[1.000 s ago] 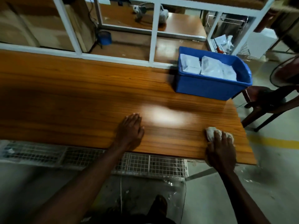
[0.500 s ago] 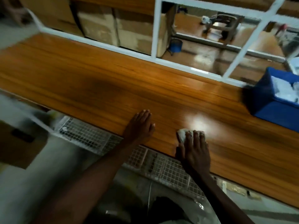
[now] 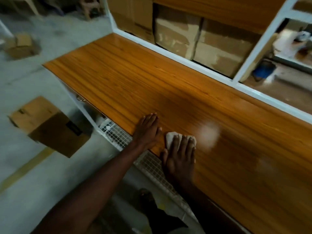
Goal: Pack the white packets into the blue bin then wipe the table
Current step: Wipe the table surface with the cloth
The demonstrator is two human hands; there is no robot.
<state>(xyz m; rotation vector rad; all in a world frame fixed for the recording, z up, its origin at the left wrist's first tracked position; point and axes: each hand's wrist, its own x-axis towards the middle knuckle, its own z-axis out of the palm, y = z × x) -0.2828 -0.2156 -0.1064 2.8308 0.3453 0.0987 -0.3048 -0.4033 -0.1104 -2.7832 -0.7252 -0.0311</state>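
My right hand (image 3: 181, 156) presses a crumpled white cloth (image 3: 170, 137) flat onto the wooden table (image 3: 135, 85) near its front edge. The cloth pokes out under my fingertips. My left hand (image 3: 147, 130) lies palm down on the table just left of the cloth, fingers together, holding nothing. The blue bin and the white packets are out of view.
A white frame (image 3: 194, 59) runs along the table's back edge, with cardboard boxes (image 3: 199, 38) behind it. A wire mesh shelf (image 3: 118, 137) sits under the front edge. Cardboard boxes (image 3: 49, 127) stand on the floor at the left. The table ends at the left.
My right hand has slid the cloth leftward along the front edge, right up to my left hand. The view has swung left, and the blue bin has left the frame.
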